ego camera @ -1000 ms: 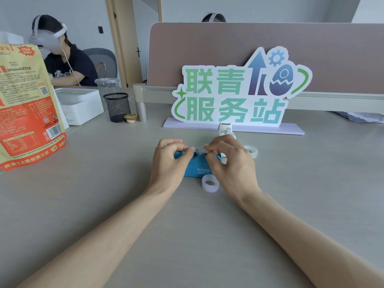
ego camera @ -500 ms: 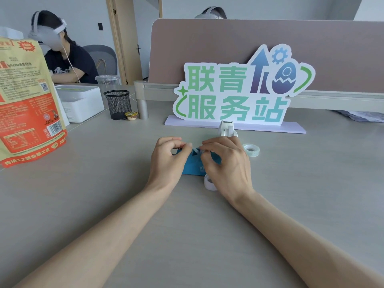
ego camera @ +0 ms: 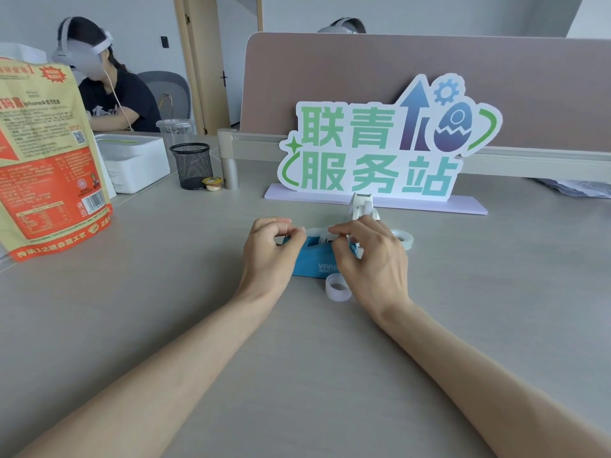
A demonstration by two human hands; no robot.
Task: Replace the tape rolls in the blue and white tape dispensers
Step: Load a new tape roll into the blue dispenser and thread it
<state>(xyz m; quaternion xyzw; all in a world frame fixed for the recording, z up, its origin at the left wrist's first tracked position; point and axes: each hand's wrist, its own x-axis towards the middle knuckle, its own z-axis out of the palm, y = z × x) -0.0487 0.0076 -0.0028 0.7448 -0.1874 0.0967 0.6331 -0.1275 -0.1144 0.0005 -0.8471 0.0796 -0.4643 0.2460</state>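
Note:
The blue tape dispenser [ego camera: 312, 261] lies on the grey table between my hands. My left hand [ego camera: 269, 256] pinches the free end of a clear tape strip [ego camera: 315, 231] stretched over the dispenser's top. My right hand [ego camera: 370, 259] covers the dispenser's right half, fingers closed on the tape roll seated there; the roll is mostly hidden. A white tape dispenser [ego camera: 362, 206] stands just behind my right hand. A spare tape roll [ego camera: 404, 239] lies to the right. An empty white core ring [ego camera: 338, 287] lies in front of the blue dispenser.
A green-lettered sign on a lilac base [ego camera: 380, 150] stands behind the dispensers. At the left are an orange snack bag [ego camera: 49, 166], a white box [ego camera: 134, 160], a black mesh cup [ego camera: 192, 165] and a small jelly cup [ego camera: 211, 184]. A person sits at the far left.
My hands have drawn slightly apart, pulling the tape strip out to the left over the blue dispenser. More of the dispenser's blue body shows between them.

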